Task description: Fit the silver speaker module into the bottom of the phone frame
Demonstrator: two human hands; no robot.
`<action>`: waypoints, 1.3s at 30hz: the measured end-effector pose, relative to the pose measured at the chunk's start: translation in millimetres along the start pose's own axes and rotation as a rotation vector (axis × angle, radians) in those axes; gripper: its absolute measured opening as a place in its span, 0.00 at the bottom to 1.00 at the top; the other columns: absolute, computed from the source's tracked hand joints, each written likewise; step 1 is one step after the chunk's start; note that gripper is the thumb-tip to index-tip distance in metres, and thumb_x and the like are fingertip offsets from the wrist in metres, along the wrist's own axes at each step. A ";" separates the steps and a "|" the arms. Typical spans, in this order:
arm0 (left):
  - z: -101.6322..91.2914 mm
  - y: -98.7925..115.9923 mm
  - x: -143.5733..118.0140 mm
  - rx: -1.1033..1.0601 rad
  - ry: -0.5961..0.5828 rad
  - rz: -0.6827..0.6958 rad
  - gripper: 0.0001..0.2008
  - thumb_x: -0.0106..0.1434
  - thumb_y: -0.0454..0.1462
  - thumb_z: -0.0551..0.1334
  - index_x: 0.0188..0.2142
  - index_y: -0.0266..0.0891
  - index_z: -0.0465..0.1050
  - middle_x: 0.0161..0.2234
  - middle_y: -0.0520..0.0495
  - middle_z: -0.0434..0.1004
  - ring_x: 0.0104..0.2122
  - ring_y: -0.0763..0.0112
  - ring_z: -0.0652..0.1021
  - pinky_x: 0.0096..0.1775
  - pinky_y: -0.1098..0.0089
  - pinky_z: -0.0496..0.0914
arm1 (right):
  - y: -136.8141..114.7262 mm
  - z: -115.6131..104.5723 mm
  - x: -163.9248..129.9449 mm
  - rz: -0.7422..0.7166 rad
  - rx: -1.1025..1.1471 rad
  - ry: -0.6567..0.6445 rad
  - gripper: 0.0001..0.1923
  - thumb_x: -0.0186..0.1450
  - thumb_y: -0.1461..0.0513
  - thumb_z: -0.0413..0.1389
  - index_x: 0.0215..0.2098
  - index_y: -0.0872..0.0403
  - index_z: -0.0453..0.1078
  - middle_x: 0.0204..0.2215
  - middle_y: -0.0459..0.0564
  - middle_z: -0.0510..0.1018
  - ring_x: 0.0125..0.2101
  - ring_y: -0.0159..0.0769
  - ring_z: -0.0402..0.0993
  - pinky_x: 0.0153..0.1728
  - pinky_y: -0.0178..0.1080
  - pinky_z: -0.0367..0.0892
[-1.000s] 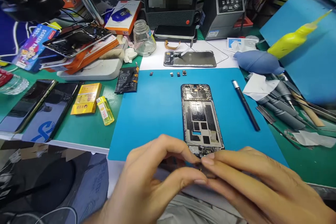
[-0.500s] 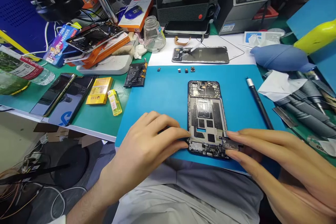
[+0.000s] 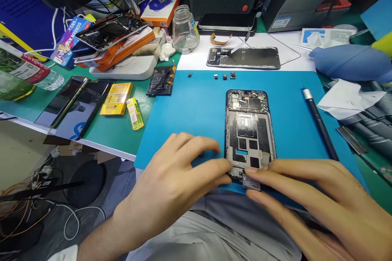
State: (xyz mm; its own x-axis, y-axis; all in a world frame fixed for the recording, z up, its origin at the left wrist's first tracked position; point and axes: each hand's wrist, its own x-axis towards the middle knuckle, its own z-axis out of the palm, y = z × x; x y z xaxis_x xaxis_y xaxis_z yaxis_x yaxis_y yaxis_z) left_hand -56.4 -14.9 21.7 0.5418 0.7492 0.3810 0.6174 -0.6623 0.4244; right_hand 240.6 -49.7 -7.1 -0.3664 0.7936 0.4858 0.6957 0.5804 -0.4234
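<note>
An opened phone frame lies upright on the blue mat, its circuit board bare at the top and its battery bay uncovered. My left hand grips the frame's lower left edge between fingers and thumb. Between thumb and fingers, my right hand pinches a small dark flat speaker module at the bottom end of the frame. My right fingers hide the lower right corner. Several tiny camera modules sit in a row on the mat's far part.
Behind the mat lies a detached screen. A removed battery is at the mat's far left corner. To the right lie a black pen-like tool and a blue air blower. A glass jar stands at the back.
My right hand has carried the speaker module leftward along the bottom of the phone frame and tilted it. My left hand stays at the frame's edge. The whole view has shifted slightly.
</note>
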 end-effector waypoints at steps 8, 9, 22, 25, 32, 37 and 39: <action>4.5 -4.4 -4.9 0.010 0.048 0.055 0.09 0.92 0.42 0.71 0.63 0.43 0.88 0.56 0.46 0.95 0.54 0.65 0.86 0.59 0.65 0.80 | 6.1 5.7 -7.8 0.027 -0.019 -0.006 0.15 0.89 0.49 0.70 0.71 0.35 0.86 0.54 0.49 0.89 0.52 0.50 0.89 0.52 0.54 0.85; 4.9 -4.8 -5.0 0.002 0.044 0.043 0.09 0.92 0.43 0.71 0.62 0.44 0.88 0.56 0.47 0.95 0.53 0.65 0.86 0.59 0.64 0.80 | 11.5 2.5 -13.3 0.031 -0.001 -0.018 0.19 0.86 0.46 0.74 0.72 0.33 0.87 0.53 0.50 0.89 0.54 0.55 0.90 0.51 0.56 0.87; 5.8 -9.8 -4.2 -0.160 0.041 -0.038 0.06 0.91 0.42 0.74 0.56 0.48 0.92 0.55 0.56 0.99 0.52 0.68 0.88 0.55 0.62 0.79 | 8.8 -5.2 0.9 0.041 -0.021 -0.073 0.21 0.86 0.53 0.73 0.74 0.29 0.86 0.55 0.49 0.87 0.52 0.51 0.87 0.49 0.52 0.87; 2.1 -10.0 -3.6 -0.209 0.013 -0.067 0.05 0.91 0.39 0.74 0.58 0.48 0.92 0.58 0.59 0.98 0.53 0.69 0.86 0.56 0.63 0.78 | 5.3 -3.2 8.2 0.034 -0.030 -0.092 0.22 0.87 0.56 0.71 0.75 0.27 0.85 0.57 0.46 0.87 0.51 0.48 0.87 0.50 0.51 0.87; -6.3 -11.2 -5.5 -0.293 -0.103 -0.100 0.12 0.93 0.32 0.68 0.64 0.47 0.90 0.65 0.60 0.95 0.59 0.71 0.83 0.59 0.63 0.75 | 26.4 -6.1 -6.9 0.030 0.009 -0.128 0.27 0.72 0.38 0.83 0.66 0.29 0.91 0.53 0.53 0.89 0.56 0.68 0.90 0.49 0.61 0.91; -4.5 -15.7 -7.4 -0.274 -0.080 -0.075 0.12 0.94 0.32 0.66 0.64 0.45 0.90 0.64 0.57 0.96 0.57 0.68 0.84 0.58 0.60 0.77 | 33.6 -6.9 -14.0 0.014 0.021 -0.135 0.25 0.73 0.38 0.83 0.63 0.31 0.92 0.51 0.54 0.89 0.56 0.66 0.89 0.50 0.60 0.90; -2.1 -17.5 -9.0 -0.259 -0.047 -0.054 0.11 0.94 0.33 0.67 0.64 0.44 0.90 0.63 0.56 0.97 0.57 0.67 0.85 0.58 0.60 0.79 | 33.4 -7.3 -14.9 0.008 0.021 -0.133 0.24 0.73 0.38 0.83 0.63 0.32 0.92 0.51 0.54 0.89 0.56 0.66 0.89 0.50 0.59 0.90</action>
State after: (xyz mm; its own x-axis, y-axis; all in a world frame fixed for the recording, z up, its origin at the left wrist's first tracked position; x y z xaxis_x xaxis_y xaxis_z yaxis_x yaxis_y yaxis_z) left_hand -73.3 -10.0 12.6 0.5418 0.7788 0.3161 0.4827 -0.5962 0.6415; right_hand 273.7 -43.5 -22.9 -0.4407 0.8147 0.3768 0.6866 0.5764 -0.4431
